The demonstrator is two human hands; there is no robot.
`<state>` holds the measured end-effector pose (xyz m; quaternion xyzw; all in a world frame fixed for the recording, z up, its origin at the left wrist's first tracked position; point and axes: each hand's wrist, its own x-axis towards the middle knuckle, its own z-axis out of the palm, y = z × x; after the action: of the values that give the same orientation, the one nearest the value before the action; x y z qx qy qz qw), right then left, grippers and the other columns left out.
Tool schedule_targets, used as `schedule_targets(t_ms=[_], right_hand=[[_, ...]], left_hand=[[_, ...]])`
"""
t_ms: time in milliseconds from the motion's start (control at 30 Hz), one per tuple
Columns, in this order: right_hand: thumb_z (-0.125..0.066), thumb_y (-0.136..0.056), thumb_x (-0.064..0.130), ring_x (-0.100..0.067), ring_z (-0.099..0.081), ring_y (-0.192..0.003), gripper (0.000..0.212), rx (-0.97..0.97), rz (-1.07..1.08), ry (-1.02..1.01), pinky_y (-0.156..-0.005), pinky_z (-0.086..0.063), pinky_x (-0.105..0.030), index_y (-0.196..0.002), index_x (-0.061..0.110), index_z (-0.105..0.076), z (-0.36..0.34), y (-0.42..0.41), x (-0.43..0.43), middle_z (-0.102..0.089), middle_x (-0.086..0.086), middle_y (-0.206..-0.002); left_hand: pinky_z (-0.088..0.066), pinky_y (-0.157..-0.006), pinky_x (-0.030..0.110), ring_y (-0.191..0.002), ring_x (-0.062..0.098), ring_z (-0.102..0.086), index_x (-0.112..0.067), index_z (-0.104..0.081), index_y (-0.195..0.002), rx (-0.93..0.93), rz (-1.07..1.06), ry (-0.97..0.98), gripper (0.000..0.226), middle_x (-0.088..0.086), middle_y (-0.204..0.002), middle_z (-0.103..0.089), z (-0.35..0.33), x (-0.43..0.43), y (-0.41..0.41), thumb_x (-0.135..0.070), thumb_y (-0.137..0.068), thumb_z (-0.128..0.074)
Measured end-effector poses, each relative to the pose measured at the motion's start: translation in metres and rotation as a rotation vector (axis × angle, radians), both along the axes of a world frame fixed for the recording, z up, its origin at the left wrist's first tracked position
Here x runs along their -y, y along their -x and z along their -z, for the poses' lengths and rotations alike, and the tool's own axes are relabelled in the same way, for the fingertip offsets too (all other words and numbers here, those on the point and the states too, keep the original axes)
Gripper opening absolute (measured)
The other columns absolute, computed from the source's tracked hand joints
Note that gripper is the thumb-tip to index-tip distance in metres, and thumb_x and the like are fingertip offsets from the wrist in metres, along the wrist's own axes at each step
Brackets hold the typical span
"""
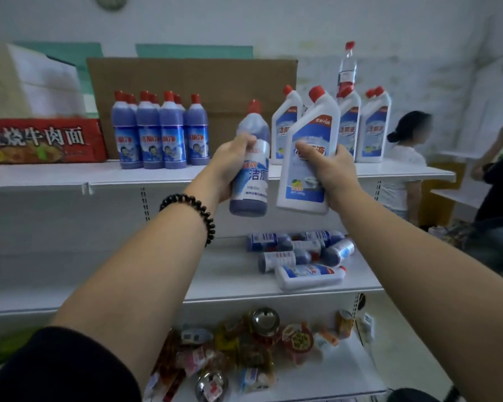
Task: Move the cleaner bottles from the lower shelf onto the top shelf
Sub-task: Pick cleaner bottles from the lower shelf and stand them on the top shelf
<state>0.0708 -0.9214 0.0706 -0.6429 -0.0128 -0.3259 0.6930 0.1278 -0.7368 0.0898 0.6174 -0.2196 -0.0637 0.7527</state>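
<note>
My left hand (230, 166) grips a purple cleaner bottle (251, 175) with a red cap, held upright in front of the top shelf (128, 177). My right hand (331, 169) grips a white angled-neck cleaner bottle (305, 158), tilted slightly left. Both bottles hang in the air just before the top shelf's edge. Several purple bottles (160, 132) stand on the top shelf at left, and several white bottles (372, 126) at right. On the lower shelf (230, 282) lie several purple bottles (296, 250) and one white bottle (310, 275) on their sides.
A red noodle carton (41, 143) and a cardboard sheet (192, 82) sit on the top shelf. A clear water bottle (347, 68) stands behind the white bottles. Snack packets and cans (244, 352) fill the bottom shelf. A person (404, 158) stands at right beyond the shelving.
</note>
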Motion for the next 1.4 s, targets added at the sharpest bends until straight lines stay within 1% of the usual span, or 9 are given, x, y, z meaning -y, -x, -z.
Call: schedule_targets(t_ms=[133, 233, 333, 533, 667, 800, 900, 1100, 1400], right_hand=[[-0.089, -0.071, 0.032, -0.020, -0.076, -0.087, 0.055, 0.054, -0.011, 0.039, -0.074, -0.062, -0.041, -0.114, 0.013, -0.061, -0.015, -0.030, 0.033, -0.075, -0.004, -0.103], [-0.086, -0.075, 0.029, -0.017, -0.075, -0.086, 0.042, 0.088, -0.007, 0.118, -0.073, -0.062, -0.037, -0.107, 0.021, -0.060, -0.029, -0.051, 0.062, -0.074, -0.001, -0.101], [-0.084, -0.076, 0.033, -0.016, -0.075, -0.089, 0.049, 0.089, 0.020, 0.198, -0.077, -0.063, -0.038, -0.116, 0.020, -0.057, -0.038, -0.073, 0.092, -0.073, 0.000, -0.105], [-0.085, -0.076, 0.033, -0.022, -0.073, -0.097, 0.059, 0.078, 0.041, 0.176, -0.085, -0.061, -0.047, -0.125, 0.018, -0.056, -0.044, -0.107, 0.164, -0.072, -0.002, -0.111], [-0.087, -0.073, 0.033, -0.024, -0.071, -0.101, 0.059, -0.004, 0.072, 0.212, -0.091, -0.057, -0.052, -0.123, 0.021, -0.058, -0.045, -0.124, 0.217, -0.073, 0.000, -0.111], [-0.083, -0.078, 0.027, -0.024, -0.072, -0.097, 0.054, -0.028, 0.081, 0.147, -0.089, -0.058, -0.051, -0.124, 0.015, -0.058, -0.039, -0.136, 0.259, -0.073, -0.003, -0.109], [-0.082, -0.079, 0.028, -0.023, -0.072, -0.098, 0.055, -0.048, 0.086, 0.177, -0.089, -0.059, -0.049, -0.126, 0.015, -0.056, -0.039, -0.146, 0.278, -0.073, -0.003, -0.111], [-0.081, -0.079, 0.031, -0.022, -0.072, -0.099, 0.057, -0.067, 0.084, 0.189, -0.088, -0.059, -0.049, -0.127, 0.017, -0.052, -0.036, -0.165, 0.299, -0.071, -0.002, -0.114], [-0.077, -0.085, 0.024, -0.021, -0.065, -0.106, 0.058, -0.052, 0.229, 0.192, -0.095, -0.055, -0.047, -0.128, 0.027, -0.037, -0.036, -0.184, 0.319, -0.061, 0.001, -0.123]], left_hand=[[-0.057, -0.055, 0.030, -0.061, 0.017, -0.071, -0.010, -0.055, -0.112, 0.094, 0.052, 0.006, 0.032, 0.003, -0.072, -0.072, -0.009, 0.032, -0.025, -0.031, -0.092, -0.069], [-0.061, -0.073, 0.044, -0.085, 0.030, -0.075, -0.010, -0.052, -0.123, 0.176, 0.033, 0.071, 0.048, 0.013, -0.096, -0.075, -0.020, 0.066, -0.051, -0.028, -0.086, -0.077], [-0.059, -0.085, 0.052, -0.099, 0.037, -0.072, -0.010, -0.055, -0.129, 0.195, 0.034, 0.104, 0.056, 0.023, -0.116, -0.070, -0.030, 0.103, -0.072, -0.031, -0.082, -0.078], [-0.060, -0.078, 0.044, -0.084, 0.028, -0.071, -0.013, -0.065, -0.103, 0.208, -0.062, 0.118, 0.019, 0.013, -0.094, -0.072, -0.037, 0.175, -0.115, -0.028, -0.092, -0.070], [-0.060, -0.085, 0.049, -0.095, 0.035, -0.072, -0.011, -0.065, -0.104, 0.197, -0.056, 0.078, 0.027, 0.015, -0.100, -0.074, -0.035, 0.216, -0.140, -0.034, -0.089, -0.072], [-0.058, -0.070, 0.035, -0.082, 0.024, -0.069, -0.020, -0.064, -0.094, 0.241, -0.074, 0.011, 0.011, 0.004, -0.085, -0.071, -0.031, 0.251, -0.155, -0.031, -0.094, -0.066], [-0.058, -0.086, 0.043, -0.097, 0.027, -0.069, -0.025, -0.062, -0.096, 0.294, -0.069, -0.023, 0.008, 0.005, -0.096, -0.071, -0.032, 0.270, -0.161, -0.032, -0.097, -0.061], [-0.056, -0.094, 0.046, -0.105, 0.022, -0.067, -0.021, -0.053, -0.122, 0.340, -0.124, -0.051, 0.058, 0.004, -0.115, -0.067, -0.026, 0.287, -0.176, -0.054, -0.081, -0.075], [-0.057, -0.086, 0.035, -0.103, 0.018, -0.065, -0.021, -0.050, -0.123, 0.343, -0.108, -0.080, 0.049, 0.003, -0.117, -0.064, -0.026, 0.285, -0.190, -0.043, -0.086, -0.074]])
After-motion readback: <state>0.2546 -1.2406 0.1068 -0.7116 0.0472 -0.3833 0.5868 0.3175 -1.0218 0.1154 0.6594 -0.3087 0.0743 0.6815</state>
